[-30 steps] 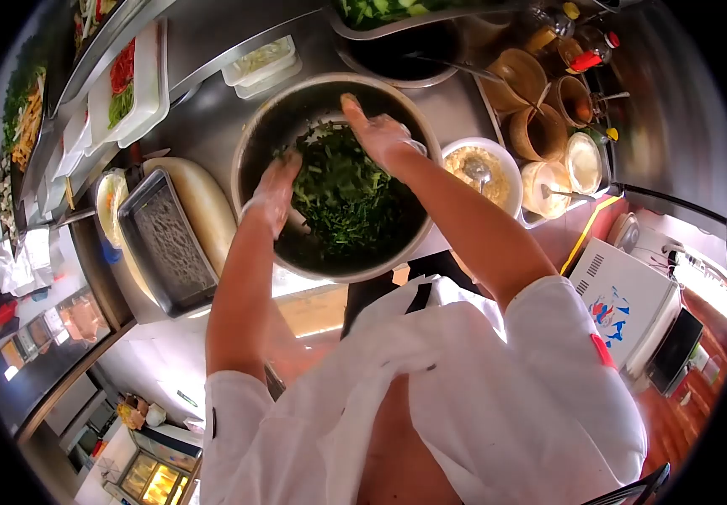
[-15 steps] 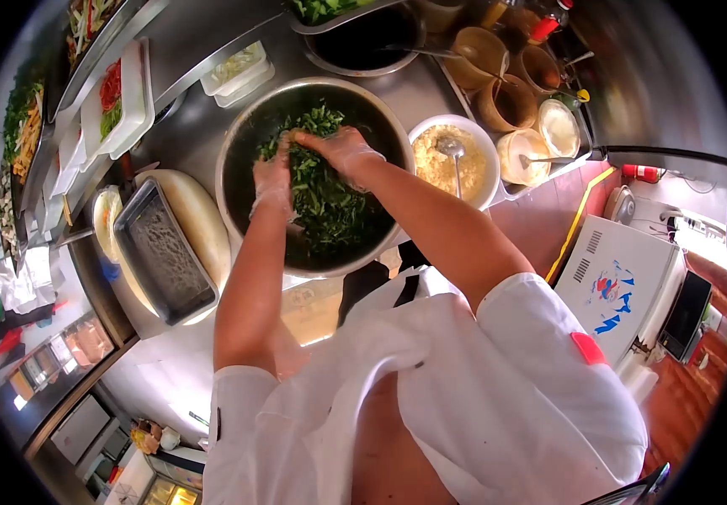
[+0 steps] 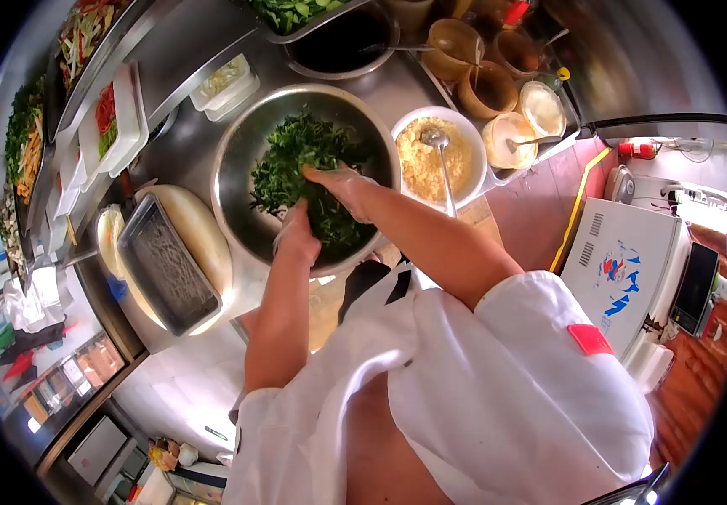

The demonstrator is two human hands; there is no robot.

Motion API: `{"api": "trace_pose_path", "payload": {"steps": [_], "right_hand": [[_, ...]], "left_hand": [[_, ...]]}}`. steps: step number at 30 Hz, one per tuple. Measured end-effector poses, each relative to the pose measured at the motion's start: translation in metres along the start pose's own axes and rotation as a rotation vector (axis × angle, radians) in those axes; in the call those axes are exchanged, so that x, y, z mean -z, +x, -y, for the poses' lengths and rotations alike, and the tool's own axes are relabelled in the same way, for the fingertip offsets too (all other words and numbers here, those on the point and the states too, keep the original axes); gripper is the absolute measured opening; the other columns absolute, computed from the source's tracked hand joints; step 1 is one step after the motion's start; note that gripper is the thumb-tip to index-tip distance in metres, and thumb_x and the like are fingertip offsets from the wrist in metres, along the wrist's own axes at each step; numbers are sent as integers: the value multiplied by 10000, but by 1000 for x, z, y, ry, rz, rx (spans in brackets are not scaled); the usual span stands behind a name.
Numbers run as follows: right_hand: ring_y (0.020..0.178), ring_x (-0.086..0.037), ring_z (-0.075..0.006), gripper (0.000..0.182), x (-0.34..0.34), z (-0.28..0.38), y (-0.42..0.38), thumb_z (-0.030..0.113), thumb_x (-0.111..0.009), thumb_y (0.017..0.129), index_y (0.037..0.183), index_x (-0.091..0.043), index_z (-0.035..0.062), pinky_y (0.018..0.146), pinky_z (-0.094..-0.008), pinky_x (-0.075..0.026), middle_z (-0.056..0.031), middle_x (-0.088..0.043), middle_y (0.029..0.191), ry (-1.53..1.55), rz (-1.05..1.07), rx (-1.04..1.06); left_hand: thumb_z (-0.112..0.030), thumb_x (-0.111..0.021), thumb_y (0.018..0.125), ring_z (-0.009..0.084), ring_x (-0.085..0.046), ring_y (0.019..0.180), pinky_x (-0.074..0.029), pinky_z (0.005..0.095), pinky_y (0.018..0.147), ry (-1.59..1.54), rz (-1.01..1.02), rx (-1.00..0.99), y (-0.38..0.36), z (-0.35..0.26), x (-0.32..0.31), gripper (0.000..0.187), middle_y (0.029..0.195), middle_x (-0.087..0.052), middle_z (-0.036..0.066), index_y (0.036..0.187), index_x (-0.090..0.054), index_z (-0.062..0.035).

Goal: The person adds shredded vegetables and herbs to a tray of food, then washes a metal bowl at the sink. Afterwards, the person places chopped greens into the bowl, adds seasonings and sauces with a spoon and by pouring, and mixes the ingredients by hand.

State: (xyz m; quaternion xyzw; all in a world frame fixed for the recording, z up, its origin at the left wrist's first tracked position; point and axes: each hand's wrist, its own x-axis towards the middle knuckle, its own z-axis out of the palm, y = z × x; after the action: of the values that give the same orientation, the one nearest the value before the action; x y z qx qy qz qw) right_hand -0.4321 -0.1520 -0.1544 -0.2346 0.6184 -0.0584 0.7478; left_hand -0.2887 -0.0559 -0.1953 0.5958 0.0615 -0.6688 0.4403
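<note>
A large steel bowl (image 3: 223, 181) holds a heap of chopped leafy greens (image 3: 292, 156). Both my hands are inside it, in clear plastic gloves. My left hand (image 3: 298, 232) is at the near side of the heap, closed on greens, its fingers partly hidden. My right hand (image 3: 345, 194) comes in from the right with the thumb on top of the leaves, its other fingers closed in the greens and mostly covered. Just right of the bowl stands a white bowl (image 3: 483, 168) of pale minced food (image 3: 431, 172), with a metal spoon (image 3: 445, 172) lying in it.
A dark rectangular tray (image 3: 168, 261) lies on a round board (image 3: 216, 227) at left. Behind are a pan of dark liquid (image 3: 338, 46) and a white tub (image 3: 227, 84). Seasoning containers (image 3: 488, 88) fill a tray at upper right. A white chest (image 3: 616, 261) stands on the right.
My hands have drawn toward me and slightly apart within the bowl. The greens have shifted to the far left, baring steel at the near left. The camera view has moved slightly.
</note>
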Motion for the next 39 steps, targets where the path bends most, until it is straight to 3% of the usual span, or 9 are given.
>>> {"api": "trace_pose_path", "payload": {"steps": [8, 11, 16, 19, 21, 25, 31, 35, 39], "right_hand": [[920, -710, -280, 625, -7, 17, -1, 518, -760, 860, 1152, -731, -34, 864, -389, -543, -189, -747, 1056, -84, -17, 288], [981, -711, -340, 770, -5, 43, -21, 691, -629, 883, 1124, -743, -32, 905, -408, -533, -189, -752, 1054, -363, -78, 348], [1324, -557, -351, 1031, 10, 50, -78, 833, -411, 901, 1434, -520, -42, 1108, -458, -423, -218, -558, 1461, -425, -170, 141], [1201, -665, -333, 833, 26, 28, -61, 742, -390, 985, 1387, -611, 47, 1053, -497, -504, -169, -657, 1361, -40, -134, -35], [1415, -469, -315, 781, 14, -15, -14, 694, -457, 985, 1506, -503, 114, 1160, -468, -372, -172, -549, 1499, 677, 336, -141], [1345, -516, -277, 730, -11, -8, -38, 596, -605, 955, 1491, -515, 110, 1106, -400, -426, -159, -564, 1479, 58, -42, 42], [1176, -627, -211, 784, -17, -6, -26, 411, -889, 794, 1397, -559, 34, 1031, -365, -487, -90, -690, 1301, 198, -34, 420], [1175, -653, -263, 880, -2, 25, -46, 644, -778, 819, 1325, -614, -57, 1030, -370, -492, -204, -683, 1283, -216, -147, 364], [1412, -478, -409, 1283, 24, 62, -29, 971, -238, 824, 1421, -512, -131, 1173, -441, -355, -342, -513, 1458, -770, -44, 304]], "left_hand": [[-429, -707, 948, 304, -622, 1125, -484, 477, 978, 412, -272, -376, -10, -55, -21, 656, 1357, -631, 131, 1427, -542, -11], [-512, -730, 912, 298, -492, 1385, -381, 500, 1127, 557, -580, -199, -68, -90, -61, 847, 1580, -446, 149, 1523, -443, 0], [-545, -773, 851, 340, -272, 1534, -167, 564, 1235, 492, 162, -147, -57, -83, 25, 986, 1659, -340, 103, 1608, -317, -107], [-494, -711, 921, 290, -358, 1494, -186, 654, 1195, -48, -332, 193, -73, -46, -11, 767, 1619, -416, 66, 1551, -431, -157], [-476, -602, 1001, 285, -461, 1422, -232, 732, 1135, -209, -10, 257, -26, -1, 8, 581, 1548, -510, 80, 1490, -511, -177], [-349, -620, 1012, 309, -618, 1208, -500, 432, 1024, -285, -22, 63, -6, 25, -13, 444, 1345, -661, 67, 1388, -586, -116], [-179, -683, 965, 286, -643, 1095, -511, 416, 946, 363, -370, -370, -15, -13, -28, 497, 1274, -679, 114, 1416, -537, -31], [-529, -723, 918, 323, -510, 1311, -412, 474, 1099, 316, -293, -289, -33, -55, -28, 847, 1501, -507, 177, 1521, -428, -11], [-779, -699, 786, 313, -359, 1463, -321, 503, 1171, 568, -152, -181, -58, -92, -11, 1156, 1641, -347, 127, 1611, -306, -72]]}}
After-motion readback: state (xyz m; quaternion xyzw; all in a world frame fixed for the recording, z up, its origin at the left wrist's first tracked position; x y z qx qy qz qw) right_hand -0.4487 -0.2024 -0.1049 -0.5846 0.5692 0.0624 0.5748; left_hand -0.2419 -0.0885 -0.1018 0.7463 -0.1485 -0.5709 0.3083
